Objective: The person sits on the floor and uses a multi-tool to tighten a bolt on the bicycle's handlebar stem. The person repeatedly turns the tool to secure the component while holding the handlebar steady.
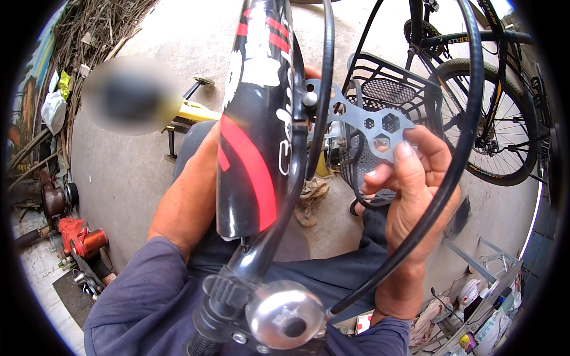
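Observation:
A flat silver multi-hole bicycle spanner reaches from behind the frame tube toward the right. My right hand is closed on its near right end, pinching it between thumb and fingers. The spanner's far left end is beside a bolt at the tube's edge; whether it sits on a nut I cannot make out. My left arm passes behind the black, white and red bicycle tube. Of my left hand only a bit of finger shows past the tube, next to the spanner's far end.
A silver bell and a looping black cable are close in front. Beyond the spanner is a black basket; another bicycle's wheel stands at right. Red machinery sits at left, a cluttered metal rack at lower right.

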Available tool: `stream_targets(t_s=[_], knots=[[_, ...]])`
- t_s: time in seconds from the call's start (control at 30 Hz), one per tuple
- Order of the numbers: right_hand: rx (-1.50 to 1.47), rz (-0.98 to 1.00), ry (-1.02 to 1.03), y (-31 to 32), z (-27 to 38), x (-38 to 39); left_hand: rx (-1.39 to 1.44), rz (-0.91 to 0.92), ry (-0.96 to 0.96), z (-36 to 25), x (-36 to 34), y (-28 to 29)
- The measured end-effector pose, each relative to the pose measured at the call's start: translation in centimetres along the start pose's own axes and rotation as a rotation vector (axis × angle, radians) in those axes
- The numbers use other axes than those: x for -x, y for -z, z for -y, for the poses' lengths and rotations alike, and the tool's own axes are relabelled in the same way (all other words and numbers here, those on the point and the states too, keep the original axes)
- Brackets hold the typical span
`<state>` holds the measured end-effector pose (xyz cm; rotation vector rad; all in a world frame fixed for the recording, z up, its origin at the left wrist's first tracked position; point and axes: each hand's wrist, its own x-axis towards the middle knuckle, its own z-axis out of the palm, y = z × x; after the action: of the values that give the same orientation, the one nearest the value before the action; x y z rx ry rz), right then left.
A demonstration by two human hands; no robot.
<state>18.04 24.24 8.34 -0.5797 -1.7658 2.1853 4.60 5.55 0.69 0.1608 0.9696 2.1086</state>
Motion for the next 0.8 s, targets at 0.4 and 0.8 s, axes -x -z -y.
stream_targets(t_s=[0.4, 0.8], knots=[[0.105, 0.104, 0.008, -0.4, 0.5, 0.9, 0.284, 0.044, -0.001, 0.3, -0.5, 0.1], [0.263, 0.153, 0.118, 0.0, -1.2, 3.3, 0.159, 0.111, -0.013, 0.3, 0.0, 1.0]])
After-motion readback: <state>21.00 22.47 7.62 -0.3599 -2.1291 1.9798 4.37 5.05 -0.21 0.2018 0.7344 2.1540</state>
